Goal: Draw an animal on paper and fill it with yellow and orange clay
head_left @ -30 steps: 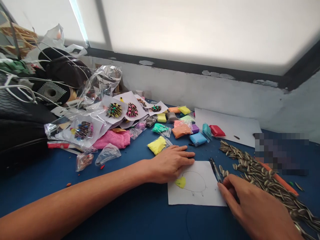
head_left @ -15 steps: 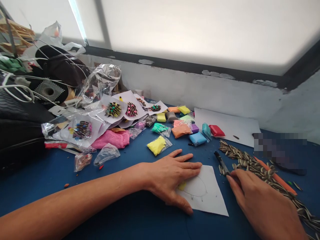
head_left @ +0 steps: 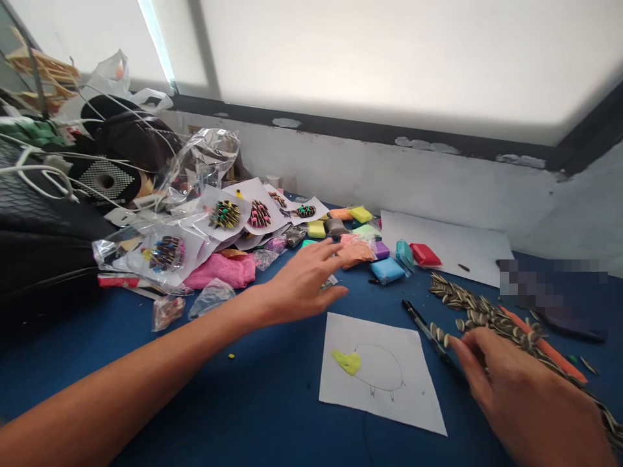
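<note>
A sheet of white paper (head_left: 374,415) lies on the blue table, with a pencil-drawn rounded animal body, short legs and a patch of yellow clay (head_left: 346,362) at its left end. My left hand (head_left: 304,282) is above and behind the paper, fingers stretched out, over the spot of a clay packet that it hides. My right hand (head_left: 530,402) is low at the right, thumb and forefinger closed together beside a few sunflower seeds (head_left: 439,334). A black pen (head_left: 428,334) lies beside and partly under that hand; whether anything is in its fingertips is unclear.
Packets of coloured clay, such as a blue one (head_left: 387,271) and a red one (head_left: 425,254), are at the back. Many sunflower seeds and an orange strip (head_left: 545,347) lie at right. Seed-decorated papers (head_left: 257,201), a pink cloth (head_left: 221,271) and bags crowd the left.
My left hand has lifted off the paper and moved up and left, uncovering the yellow clay. My right fingers have come off the pen, which now lies on the table.
</note>
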A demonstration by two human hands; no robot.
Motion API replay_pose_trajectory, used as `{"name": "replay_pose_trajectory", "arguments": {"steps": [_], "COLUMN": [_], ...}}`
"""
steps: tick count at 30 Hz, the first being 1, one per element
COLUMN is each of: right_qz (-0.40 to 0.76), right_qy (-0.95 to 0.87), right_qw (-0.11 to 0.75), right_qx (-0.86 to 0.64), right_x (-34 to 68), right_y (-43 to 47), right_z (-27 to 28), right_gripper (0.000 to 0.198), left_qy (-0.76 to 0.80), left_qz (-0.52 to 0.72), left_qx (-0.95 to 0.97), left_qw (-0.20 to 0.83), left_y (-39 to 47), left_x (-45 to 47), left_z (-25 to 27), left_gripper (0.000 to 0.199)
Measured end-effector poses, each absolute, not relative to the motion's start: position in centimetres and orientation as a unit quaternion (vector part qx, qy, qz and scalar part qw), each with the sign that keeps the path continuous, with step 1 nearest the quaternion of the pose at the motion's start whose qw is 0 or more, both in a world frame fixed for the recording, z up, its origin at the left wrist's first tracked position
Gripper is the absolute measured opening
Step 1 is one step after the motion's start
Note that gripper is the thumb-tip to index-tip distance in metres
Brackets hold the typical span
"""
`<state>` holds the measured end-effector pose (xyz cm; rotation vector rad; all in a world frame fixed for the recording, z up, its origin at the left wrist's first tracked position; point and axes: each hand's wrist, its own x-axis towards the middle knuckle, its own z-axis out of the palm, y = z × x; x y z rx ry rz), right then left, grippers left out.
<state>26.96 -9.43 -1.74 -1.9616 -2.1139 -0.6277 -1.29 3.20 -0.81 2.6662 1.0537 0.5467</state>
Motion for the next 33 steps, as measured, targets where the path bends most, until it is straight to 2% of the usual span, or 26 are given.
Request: {"name": "replay_pose_trajectory", "arguments": {"steps": [3,9,17,20,23,27,30,33], "right_qz": [-0.232,-0.317,-0.330,-0.311,-0.304,-0.297,-0.291,-0.276], "right_qy": [-0.706,-0.720,-0.741,-0.742,-0.749,-0.752,-0.765,-0.776], "right_qw": [0.108,0.130,0.150,0.157,0.163,0.187,0.200,0.205], "right_qx": [-0.660,-0.604,-0.565,-0.572,-0.567,-0.559,-0.539,-0.528], "right_x": [26.7,26.4,25.5,25.8,26.2,25.8,25.3,25.0], "right_y": [-9.5,-9.5,-9.1,-9.4,-9.6,-9.2,-9.1,-9.2], "right_z": [-1.7,-1.7,-1.3,-1.5,-1.7,-1.7,-1.6,-1.8], "right_gripper": [0.045,0.036,0.038,0.041,0.033,0.035,0.040,0.038], "left_qy": [0.399,0.404,0.411,0.378,0.290,0.240,0.288,0.318], "left_qz": [0.135,0.107,0.108,0.166,0.283,0.335,0.297,0.253], "left_qx": [0.905,0.908,0.903,0.906,0.899,0.900,0.905,0.910], "left_qw": [0.062,0.033,0.056,0.097,0.166,0.141,0.096,0.078], "left_y": [4.0,4.0,3.7,3.5,3.1,3.2,3.9,4.3], "left_x": [-2.2,-2.2,-2.2,-1.7,-1.1,-0.9,-1.2,-1.4], "left_z": [-1.3,-2.0,-1.7,-1.6,-1.5,-1.7,-2.0,-2.4], "left_gripper": [0.045,0.037,0.037,0.047,0.051,0.036,0.024,0.023]}}
